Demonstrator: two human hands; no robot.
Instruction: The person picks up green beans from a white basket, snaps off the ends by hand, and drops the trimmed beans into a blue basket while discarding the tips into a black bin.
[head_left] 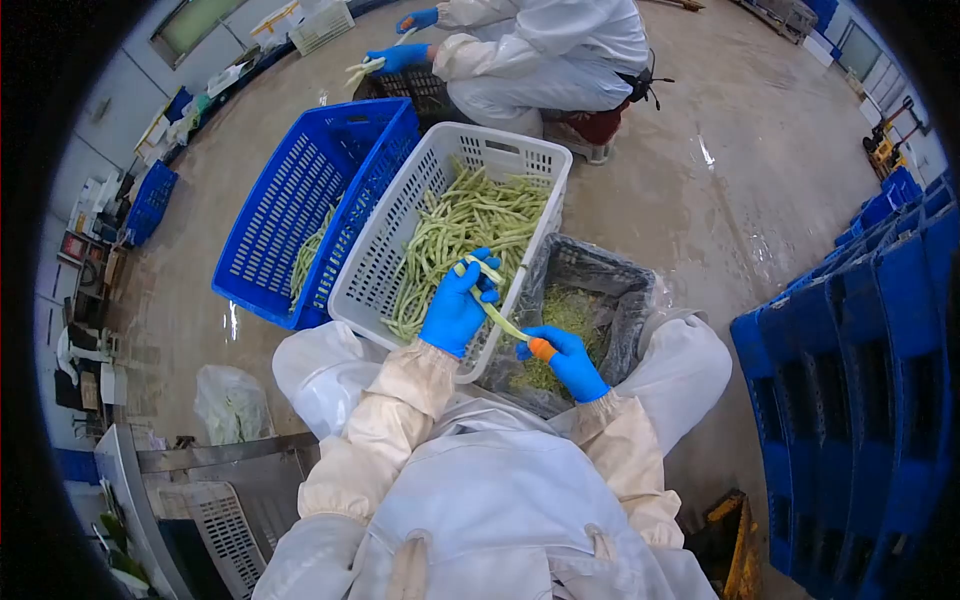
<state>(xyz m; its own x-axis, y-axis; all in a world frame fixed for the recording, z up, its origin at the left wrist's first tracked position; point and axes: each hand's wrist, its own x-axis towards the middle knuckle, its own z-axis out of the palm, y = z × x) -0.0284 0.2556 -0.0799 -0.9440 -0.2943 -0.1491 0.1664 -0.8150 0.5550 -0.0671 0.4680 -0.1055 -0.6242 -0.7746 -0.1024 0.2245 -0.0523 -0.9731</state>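
My left hand (455, 308), in a blue glove, is closed around a few long green beans (503, 321) above the front right corner of a white crate (352, 292). My right hand (572, 364), also gloved in blue with an orange cover on one finger, pinches the near end of one bean that stretches between both hands. More green beans (465, 225) lie heaped in the white crate. Below my right hand, a bin lined with dark plastic (632, 285) holds small green trimmings (568, 315).
A blue crate (285, 200) with some beans stands left of the white one. Across from me sits a person (550, 50) in white, blue gloves holding beans. Stacked blue pallets (850, 370) rise on the right. A plastic bag (232, 402) lies at left on the wet floor.
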